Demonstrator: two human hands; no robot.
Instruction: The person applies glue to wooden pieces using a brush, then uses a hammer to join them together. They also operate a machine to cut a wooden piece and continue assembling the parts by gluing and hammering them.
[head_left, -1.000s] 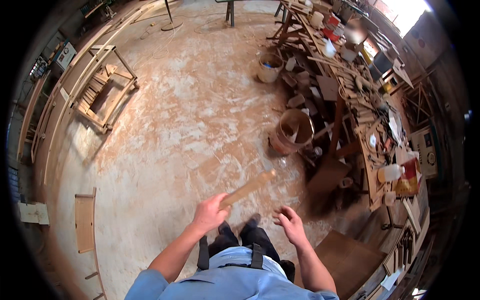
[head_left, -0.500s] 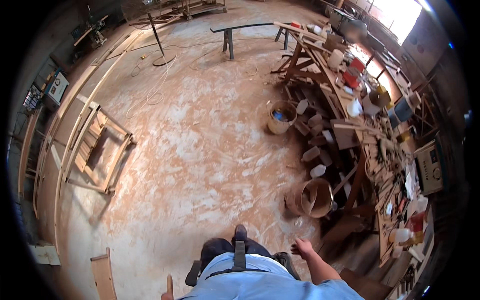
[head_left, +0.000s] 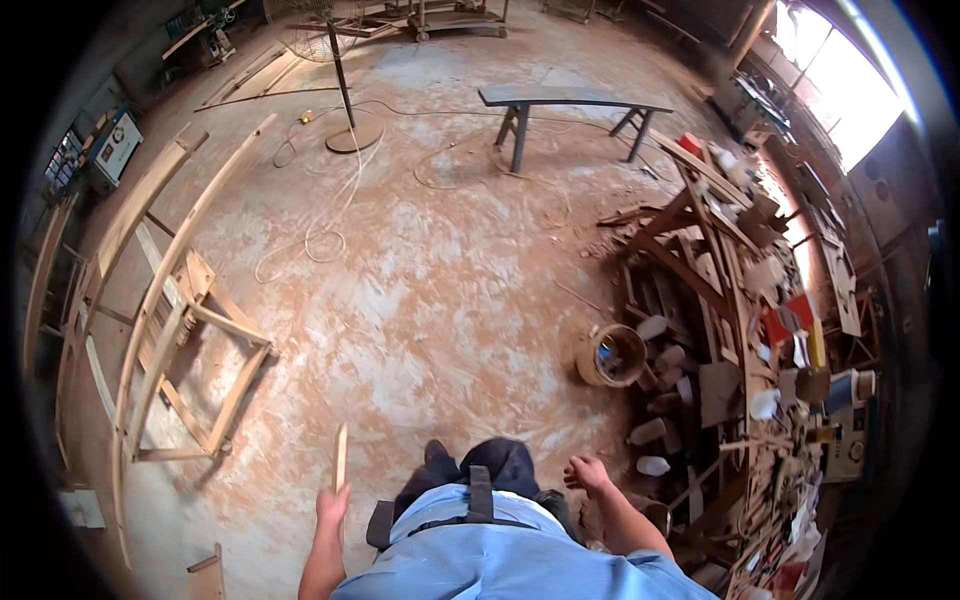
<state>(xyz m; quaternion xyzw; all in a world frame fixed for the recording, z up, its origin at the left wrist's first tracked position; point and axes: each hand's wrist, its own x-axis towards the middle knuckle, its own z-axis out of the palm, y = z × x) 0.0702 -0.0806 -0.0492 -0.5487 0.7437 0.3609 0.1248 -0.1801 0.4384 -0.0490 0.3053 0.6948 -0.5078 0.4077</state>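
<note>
Sawdust-streaked concrete floor point(head_left: 430, 290) spreads across a woodworking shop in the head view, with a pedestal fan point(head_left: 345, 95) and a dark sawhorse bench point(head_left: 570, 100) standing at the far end and a pale cable looping over the floor between them. On the person's left, an unfinished wooden chair frame point(head_left: 195, 370) lies on the floor beside long curved wooden rails point(head_left: 150, 250). On the right, a cluttered table point(head_left: 760, 330) carries timber offcuts, bottles and tools, and a round wooden bucket point(head_left: 612, 355) sits on the floor just beside it. The left hand point(head_left: 332, 507) hangs low at the person's side, its fingers closed around the lower end of a thin wooden stick point(head_left: 340, 460), which points upright and away from the body. The right hand point(head_left: 587, 473) is held out toward the cluttered side, holding nothing, its fingers loosely spread.
</note>
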